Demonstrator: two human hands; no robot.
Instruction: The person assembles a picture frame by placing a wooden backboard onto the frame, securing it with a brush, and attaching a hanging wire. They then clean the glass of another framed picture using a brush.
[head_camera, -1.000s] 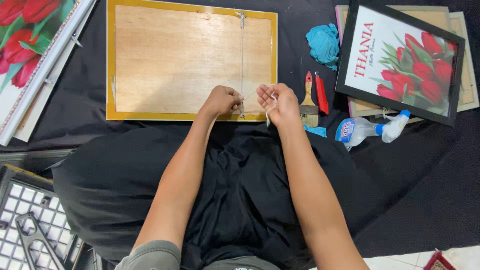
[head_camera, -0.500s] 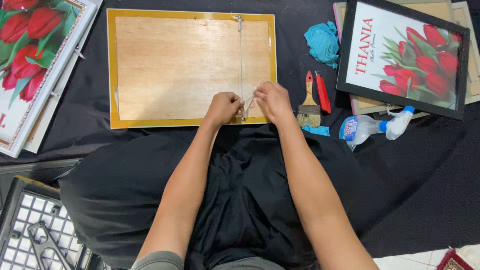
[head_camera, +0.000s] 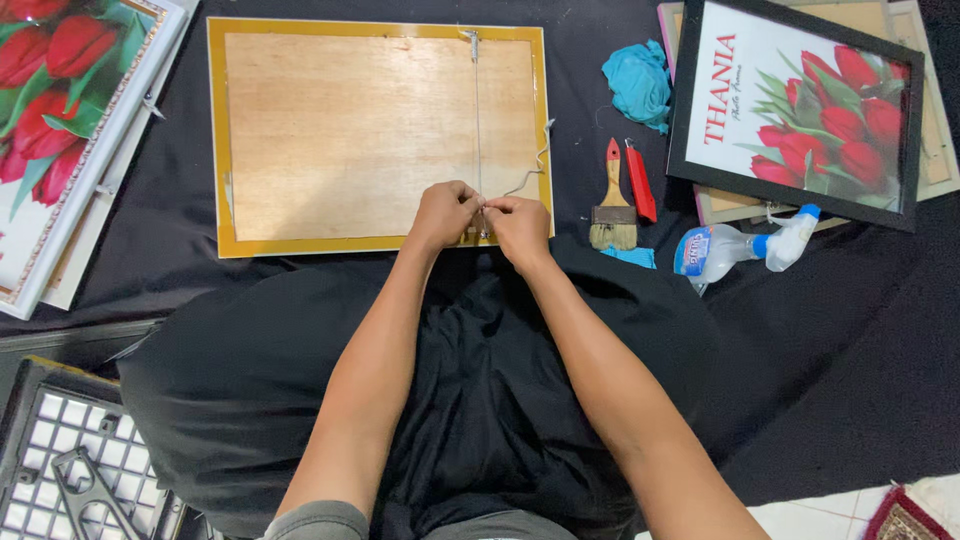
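Observation:
A picture frame (head_camera: 330, 130) lies face down on black cloth, showing its plywood back and yellow border. A thin wire (head_camera: 477, 120) runs from a hook at its top edge down to the bottom edge, with a loose tail curling off to the right (head_camera: 530, 170). My left hand (head_camera: 443, 212) and my right hand (head_camera: 519, 224) meet at the bottom edge of the frame, fingers pinched together on the lower end of the wire. What the fingertips do there is hidden by the hands.
Right of the frame lie a paintbrush (head_camera: 613, 200), a red utility knife (head_camera: 640, 182), a teal rag (head_camera: 640, 85) and a spray bottle (head_camera: 740, 245). A black-framed tulip picture (head_camera: 800, 110) leans at the right; another tulip picture (head_camera: 60, 110) lies at the left. A grey plastic crate (head_camera: 60, 450) sits at bottom left.
My two hands have come closer together at the wire's lower end. The view has shifted slightly, so the frame sits lower in the picture.

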